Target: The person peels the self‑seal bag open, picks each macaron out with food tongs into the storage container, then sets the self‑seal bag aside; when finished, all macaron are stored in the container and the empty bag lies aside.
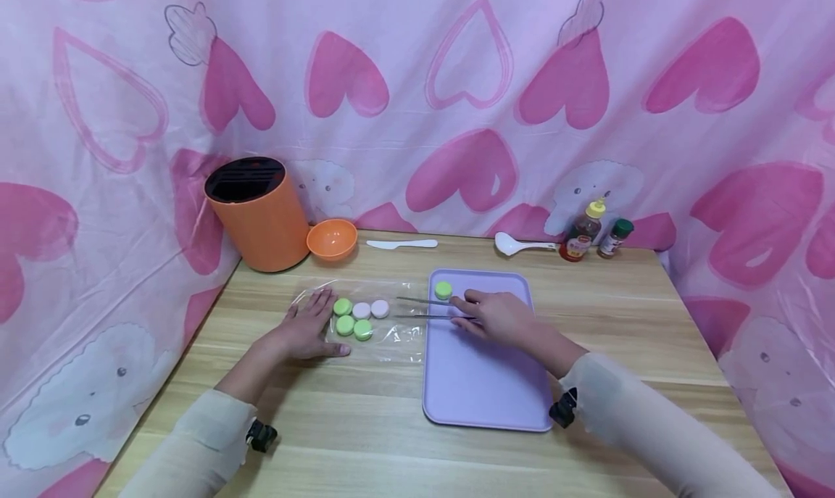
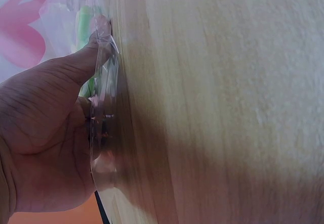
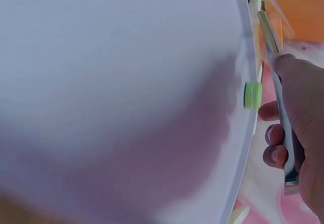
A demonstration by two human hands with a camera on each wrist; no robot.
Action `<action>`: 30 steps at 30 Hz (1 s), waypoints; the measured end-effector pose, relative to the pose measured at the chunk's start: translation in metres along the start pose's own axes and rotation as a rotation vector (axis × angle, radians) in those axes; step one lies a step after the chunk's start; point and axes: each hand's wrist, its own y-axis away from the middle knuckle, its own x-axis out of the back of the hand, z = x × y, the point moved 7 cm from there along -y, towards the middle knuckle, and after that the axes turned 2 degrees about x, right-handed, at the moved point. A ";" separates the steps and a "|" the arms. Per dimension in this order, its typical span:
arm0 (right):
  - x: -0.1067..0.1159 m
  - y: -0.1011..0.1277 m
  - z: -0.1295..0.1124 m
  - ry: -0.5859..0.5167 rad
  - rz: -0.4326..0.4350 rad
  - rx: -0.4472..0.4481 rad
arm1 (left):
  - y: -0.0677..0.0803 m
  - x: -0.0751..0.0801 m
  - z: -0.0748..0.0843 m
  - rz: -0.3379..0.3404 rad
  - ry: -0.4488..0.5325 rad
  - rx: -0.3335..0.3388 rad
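Note:
A clear plastic bag (image 1: pixel 365 320) lies flat on the wooden table (image 1: pixel 391 425), with several green and white round discs (image 1: pixel 360 318) on it. My left hand (image 1: pixel 305 331) presses flat on the bag's left end, thumb (image 2: pixel 93 44) on the plastic. My right hand (image 1: pixel 499 317) rests on a lilac tray (image 1: pixel 483 382) and grips metal tongs (image 1: pixel 424 308), whose tips point left toward the discs. One green disc (image 1: pixel 443 290) sits on the tray's far left corner, also seen in the right wrist view as the green disc (image 3: pixel 252 95) beside the tongs (image 3: pixel 276 72).
An orange cylinder holder (image 1: pixel 254 212) and a small orange bowl (image 1: pixel 332 238) stand at the back left. A white plastic knife (image 1: pixel 401 243), a white spoon (image 1: pixel 522 246) and two small bottles (image 1: pixel 590 233) line the back edge. Pink heart-print curtains surround the table.

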 end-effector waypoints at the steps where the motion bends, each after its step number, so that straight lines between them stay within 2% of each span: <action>1: -0.001 -0.003 -0.002 -0.004 -0.001 0.003 | 0.001 0.001 0.001 -0.001 0.001 -0.001; 4: -0.005 -0.012 -0.008 -0.022 -0.004 0.002 | 0.005 0.005 0.007 -0.013 0.003 0.005; 15: -0.018 -0.029 -0.018 -0.014 0.021 0.018 | 0.004 0.004 0.009 -0.025 -0.056 0.047; 30: -0.014 -0.025 -0.018 -0.004 0.058 0.035 | 0.005 0.006 0.014 -0.028 -0.061 0.040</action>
